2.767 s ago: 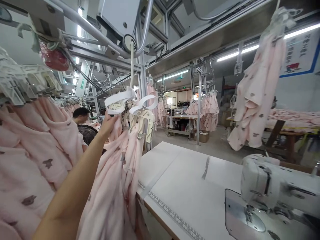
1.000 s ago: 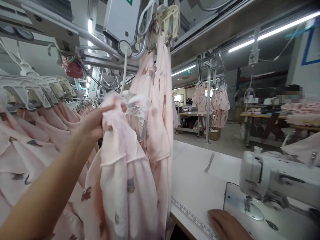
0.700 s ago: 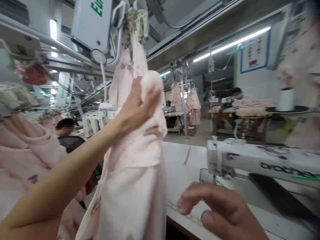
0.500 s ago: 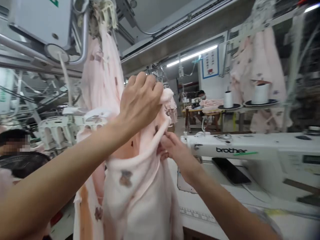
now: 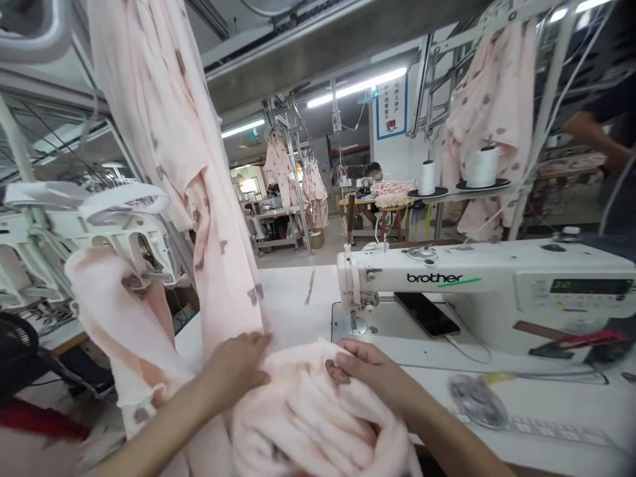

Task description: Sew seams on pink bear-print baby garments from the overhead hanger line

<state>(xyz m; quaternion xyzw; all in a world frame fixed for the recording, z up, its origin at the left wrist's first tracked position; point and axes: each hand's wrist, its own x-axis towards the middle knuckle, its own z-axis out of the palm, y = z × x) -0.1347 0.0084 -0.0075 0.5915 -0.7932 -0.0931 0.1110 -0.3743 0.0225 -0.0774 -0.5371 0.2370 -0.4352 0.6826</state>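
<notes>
A bunched pink garment [image 5: 308, 411] with small grey prints lies at the near edge of the white sewing table [image 5: 293, 311]. My left hand [image 5: 237, 368] rests on its left side, fingers curled over the cloth. My right hand [image 5: 365, 371] grips the fabric from the right, fingers bent into the folds. A white Brother sewing machine [image 5: 477, 288] stands just behind my right hand. Part of the garment trails down to the left, below a white hanger clamp [image 5: 124, 218].
Another pink garment [image 5: 179, 146] hangs from the overhead rail right above my left hand. More pink garments [image 5: 489, 106] hang at the right, by two thread cones [image 5: 481, 165]. A phone [image 5: 427, 315] lies on the machine bed. A person's arm [image 5: 591, 132] shows at far right.
Both hands have brought the pink garment down from head height at the hanger onto the table edge. The view has tilted down towards the sewing machine.
</notes>
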